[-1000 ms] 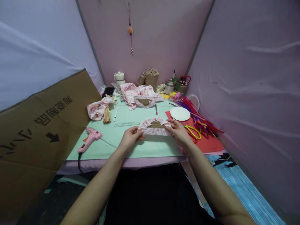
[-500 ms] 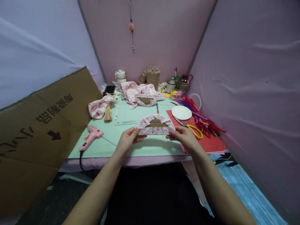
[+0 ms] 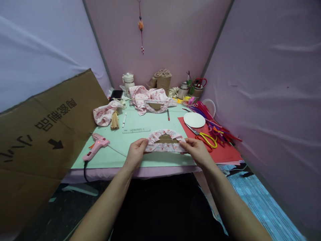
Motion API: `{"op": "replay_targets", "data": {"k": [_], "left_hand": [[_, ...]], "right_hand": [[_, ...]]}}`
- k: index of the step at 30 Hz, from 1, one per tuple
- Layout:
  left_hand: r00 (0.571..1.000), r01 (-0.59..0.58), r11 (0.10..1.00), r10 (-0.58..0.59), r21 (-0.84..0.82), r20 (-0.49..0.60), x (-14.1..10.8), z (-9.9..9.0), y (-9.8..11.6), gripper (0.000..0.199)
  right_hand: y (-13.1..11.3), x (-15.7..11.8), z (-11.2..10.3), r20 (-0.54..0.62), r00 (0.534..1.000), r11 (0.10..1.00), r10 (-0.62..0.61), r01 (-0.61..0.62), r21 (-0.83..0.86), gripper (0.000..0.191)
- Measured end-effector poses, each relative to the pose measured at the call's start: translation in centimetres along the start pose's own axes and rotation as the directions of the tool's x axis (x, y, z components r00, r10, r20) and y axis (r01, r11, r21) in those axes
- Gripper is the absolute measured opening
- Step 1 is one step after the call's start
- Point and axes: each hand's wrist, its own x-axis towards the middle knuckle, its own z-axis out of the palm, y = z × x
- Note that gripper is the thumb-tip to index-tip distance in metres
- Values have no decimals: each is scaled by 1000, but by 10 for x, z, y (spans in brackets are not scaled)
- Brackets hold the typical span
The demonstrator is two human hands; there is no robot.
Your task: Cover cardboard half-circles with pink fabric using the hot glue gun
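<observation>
Between my two hands is a half-round piece of cardboard edged with gathered pink floral fabric (image 3: 165, 147); bare brown cardboard shows in its middle. My left hand (image 3: 136, 150) pinches its left corner, thumb on top and fingers beneath. On the opposite corner my right hand (image 3: 197, 149) has the same closed grip. The straight edge faces me. Right of the piece lie yellow-handled scissors (image 3: 209, 140), partly on red sheets (image 3: 225, 152). A pink hot glue gun (image 3: 96, 147) rests to the left, and a clear ruler (image 3: 136, 130) lies just beyond my left hand.
A similar fabric-edged half-round (image 3: 156, 107) lies at the back by crumpled floral cloth (image 3: 140, 95). Wooden sticks (image 3: 114, 121), a white oval disc (image 3: 194, 119) and pipe cleaners (image 3: 208, 115) lie around. A large cardboard panel (image 3: 50, 134) leans at left; twine (image 3: 163, 82) stands behind.
The fabric-edged piece has moved slightly lower and nearer to me, tilting flatter. Both hands keep hold of its corners, with fewer fingers showing beneath.
</observation>
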Motion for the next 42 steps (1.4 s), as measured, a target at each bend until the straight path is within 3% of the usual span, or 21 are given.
{"op": "replay_targets", "data": {"k": [3, 8, 12, 16, 20, 25, 28, 31, 33, 36, 39, 42], "left_hand": [[1000, 10, 1000, -10, -7, -24, 1, 0, 0, 43], [987, 161, 987, -161, -7, 8, 1, 0, 14, 52], [982, 165, 983, -171, 78, 75, -5, -1, 19, 55], [973, 101, 976, -137, 191, 186, -6, -4, 21, 55], [952, 28, 964, -107, 264, 288, 1, -2, 32, 47], [952, -2, 922, -116, 387, 282, 1, 12, 42, 39], [970, -28, 935, -61, 355, 237, 2, 17, 39, 32], [973, 36, 953, -102, 300, 206, 11, 15, 38, 32], [971, 121, 978, -152, 170, 184, 20, 11, 41, 41], [959, 246, 961, -223, -124, 172, 28, 8, 46, 62], [942, 310, 917, -260, -252, 211, 23, 20, 38, 67], [952, 287, 924, -247, -253, 179, 13, 43, 21, 59]], "right_hand": [[1, -2, 3, -11, 1000, 1000, -17, 17, -13, 46], [-1, 4, -3, 71, 997, 998, 26, -22, -52, 46], [-7, 12, -6, 80, 997, 992, -17, 27, -124, 49], [-13, 13, 1, 46, 996, 965, -77, 86, -249, 39], [-14, 8, 6, 54, 993, 942, -109, 120, -315, 41], [-13, 1, 8, 66, 985, 924, -161, 174, -340, 38], [-9, 1, 10, 55, 982, 925, -178, 186, -331, 36], [-4, 11, 9, 29, 988, 943, -151, 153, -297, 38], [-2, 23, 7, -23, 992, 969, -126, 118, -219, 39], [-2, 41, 5, -146, 987, 997, -73, 78, 29, 44], [-2, 51, 13, -184, 983, 971, -23, 65, 230, 48], [1, 49, 28, -151, 988, 960, -17, 58, 273, 49]]}}
